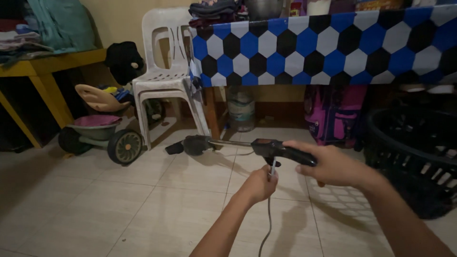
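Over pale tiled floor (143, 204) | right hand (333, 165) gripping long black metal-shafted tool's handle (281, 151) | left hand (259, 183) closing around its grey cord (267, 223) below handle | cord hanging loose, unwound.

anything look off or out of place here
Nothing is clearly damaged or spilled. The right hand holds a black-handled tool with a metal shaft level above the tiled floor, and the left hand grips its grey cord beneath the handle.

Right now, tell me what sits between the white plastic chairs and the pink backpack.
In the head view, between the white plastic chairs and the pink backpack stand a wooden table leg and a large clear water jug under the hexagon-patterned tablecloth.
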